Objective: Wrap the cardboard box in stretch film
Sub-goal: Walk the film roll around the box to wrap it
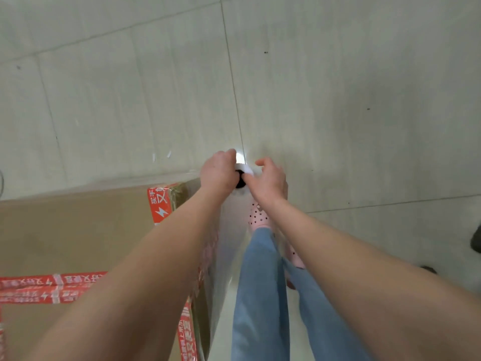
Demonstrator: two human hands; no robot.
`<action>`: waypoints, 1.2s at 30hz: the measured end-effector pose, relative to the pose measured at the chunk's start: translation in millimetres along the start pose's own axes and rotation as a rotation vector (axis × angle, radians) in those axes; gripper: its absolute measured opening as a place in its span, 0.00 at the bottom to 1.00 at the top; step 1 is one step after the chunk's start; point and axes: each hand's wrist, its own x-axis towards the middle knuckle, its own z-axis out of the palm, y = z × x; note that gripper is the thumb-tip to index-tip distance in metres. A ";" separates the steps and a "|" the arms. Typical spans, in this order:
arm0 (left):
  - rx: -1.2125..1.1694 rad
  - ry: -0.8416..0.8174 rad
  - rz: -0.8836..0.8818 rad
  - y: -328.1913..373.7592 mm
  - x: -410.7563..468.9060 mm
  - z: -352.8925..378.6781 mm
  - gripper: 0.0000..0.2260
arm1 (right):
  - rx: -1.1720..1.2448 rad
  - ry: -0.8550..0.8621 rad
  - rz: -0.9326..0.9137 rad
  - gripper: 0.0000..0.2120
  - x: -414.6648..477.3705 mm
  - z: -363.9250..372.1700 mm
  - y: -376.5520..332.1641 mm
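Your left hand (218,173) curls its fingers round the stretch film roll (243,168), and your right hand (269,181) clasps it from the other side. The cardboard box (78,230) stands on the floor at your left, with film (227,256) stretched along its near side.

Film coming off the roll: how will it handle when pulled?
Likely thin and floppy: the film is see-through and glossy. Probably clingy, lying flat along the cardboard box side. The roll seems light: left hand and right hand hold its top.
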 end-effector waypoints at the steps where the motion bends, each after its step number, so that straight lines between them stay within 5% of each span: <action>1: -0.058 0.012 -0.048 -4.1 4.6 -4.0 0.08 | 0.013 -0.005 0.015 0.23 2.6 0.4 -3.7; 5: -0.237 0.026 -0.242 -22.2 15.5 -16.6 0.08 | 0.185 -0.104 0.144 0.28 9.1 13.6 -29.8; 11: -0.455 -0.035 -0.393 -55.1 26.5 -25.3 0.09 | 0.250 -0.049 0.116 0.16 30.0 37.8 -70.0; 14: -0.330 -0.047 -0.294 -61.8 31.4 -34.6 0.13 | 0.177 -0.043 0.109 0.14 28.9 43.5 -74.3; 19: 0.049 0.061 0.121 -50.3 40.3 -41.3 0.15 | 0.109 -0.060 0.080 0.12 29.9 39.7 -74.6; 23: 0.053 0.086 0.135 -48.4 47.3 -46.7 0.10 | 0.033 -0.080 0.058 0.14 34.9 35.9 -84.1; 36: -0.662 0.132 -0.518 -115.9 71.1 -68.5 0.08 | 0.077 -0.123 -0.028 0.17 41.3 71.0 -144.1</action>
